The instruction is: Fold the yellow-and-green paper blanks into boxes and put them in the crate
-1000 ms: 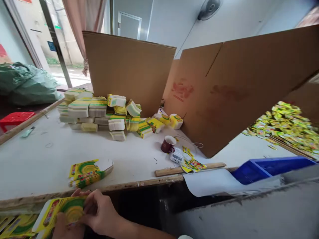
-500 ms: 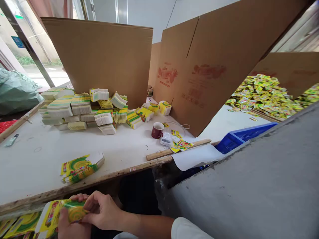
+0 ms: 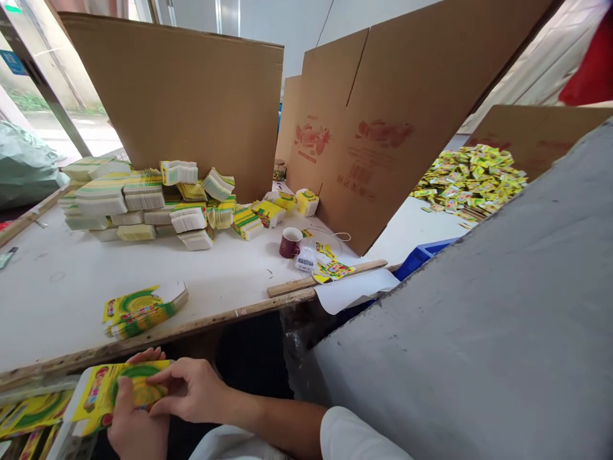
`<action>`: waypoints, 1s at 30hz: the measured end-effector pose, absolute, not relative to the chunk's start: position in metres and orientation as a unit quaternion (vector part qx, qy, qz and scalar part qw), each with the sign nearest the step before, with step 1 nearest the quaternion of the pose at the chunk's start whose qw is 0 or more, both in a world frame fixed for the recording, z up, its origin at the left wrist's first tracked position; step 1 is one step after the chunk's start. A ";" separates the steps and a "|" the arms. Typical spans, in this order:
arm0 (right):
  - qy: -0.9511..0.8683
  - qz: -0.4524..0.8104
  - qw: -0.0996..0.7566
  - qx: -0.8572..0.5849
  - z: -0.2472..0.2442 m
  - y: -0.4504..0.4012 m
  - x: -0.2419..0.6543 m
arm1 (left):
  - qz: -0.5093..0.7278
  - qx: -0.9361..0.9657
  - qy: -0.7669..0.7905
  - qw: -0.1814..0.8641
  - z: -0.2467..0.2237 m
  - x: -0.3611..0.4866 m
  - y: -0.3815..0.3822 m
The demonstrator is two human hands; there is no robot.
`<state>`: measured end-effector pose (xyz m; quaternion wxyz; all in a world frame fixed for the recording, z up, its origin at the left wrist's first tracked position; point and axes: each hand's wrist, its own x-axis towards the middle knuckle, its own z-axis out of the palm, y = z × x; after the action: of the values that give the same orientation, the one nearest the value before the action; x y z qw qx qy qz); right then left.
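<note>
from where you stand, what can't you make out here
All in the head view:
left hand: some fingers, behind the yellow packet
blue crate: most of it, behind the grey slab
green bag: cut off by left edge
cardboard: fine print, too small

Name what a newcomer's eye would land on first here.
Probably the tall brown cardboard standing on the white table, with stacks of flat cartons before it on the left. Next, the heap of yellow packets beyond it at right. Then the yellow carton held by the left hand and right hand, lower left.
</note>
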<state>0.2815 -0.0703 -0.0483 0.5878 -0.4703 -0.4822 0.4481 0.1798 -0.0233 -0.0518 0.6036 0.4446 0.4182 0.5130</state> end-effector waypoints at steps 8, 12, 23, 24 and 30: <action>-0.405 0.603 0.534 -0.432 -0.052 -0.067 0.271 | 0.626 0.204 0.391 0.642 -0.039 0.184 -0.027; -0.412 0.577 0.548 -0.444 -0.050 -0.064 0.277 | 0.650 0.211 0.396 0.613 -0.040 0.184 -0.030; -0.535 0.444 0.530 -0.484 -0.027 -0.040 0.329 | 0.613 0.323 0.450 0.564 -0.051 0.156 -0.023; -0.558 0.425 0.525 -0.483 -0.020 -0.039 0.335 | 0.592 0.358 0.441 0.572 -0.044 0.144 -0.020; -0.800 0.119 0.414 -0.418 0.008 -0.037 0.351 | 0.440 0.618 0.408 0.508 0.017 0.098 -0.014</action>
<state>0.3512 -0.0365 0.0079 0.4145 -0.4175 -0.7998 0.1188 0.0983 -0.0138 0.0174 0.5080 0.6180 0.4078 0.4401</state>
